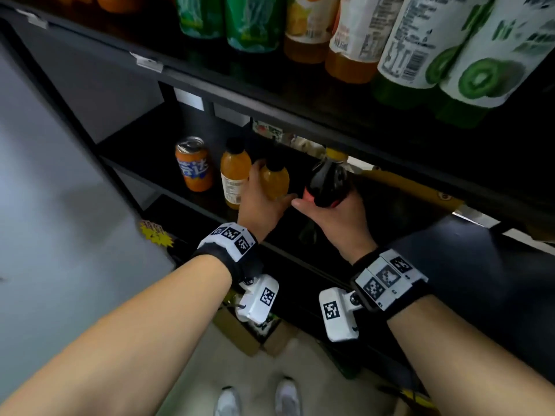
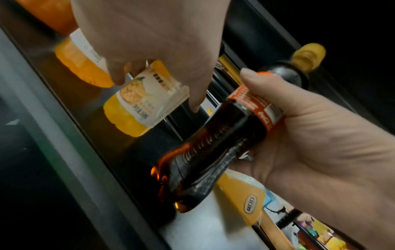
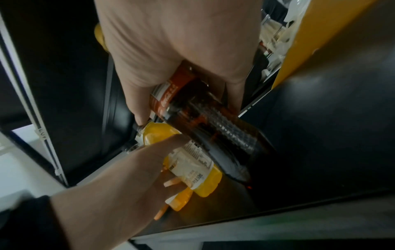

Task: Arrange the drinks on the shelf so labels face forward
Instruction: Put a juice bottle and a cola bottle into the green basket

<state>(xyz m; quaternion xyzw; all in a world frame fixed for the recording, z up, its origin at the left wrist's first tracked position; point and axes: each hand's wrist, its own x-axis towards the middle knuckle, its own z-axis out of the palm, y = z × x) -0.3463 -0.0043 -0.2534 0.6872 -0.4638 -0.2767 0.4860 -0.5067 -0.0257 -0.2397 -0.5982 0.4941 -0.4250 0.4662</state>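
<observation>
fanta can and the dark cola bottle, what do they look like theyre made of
The fanta can looks like thin metal, likely aluminium: silvery rimmed top with a pull tab, glossy printed wall. The dark cola bottle in the right hand looks like clear glossy plastic: dark liquid shows through, moulded ridges on its lower body, and a wrapped red label.

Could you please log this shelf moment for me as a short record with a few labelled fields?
left hand: left hand holds juice bottle upright on lower shelf
right hand: right hand in a grip round cola bottle, tilted
cola label: red band partly under the fingers
standing nearby: orange soda can, logo forward; second juice bottle
upper shelf: green, orange and kiwi-label bottles
</observation>
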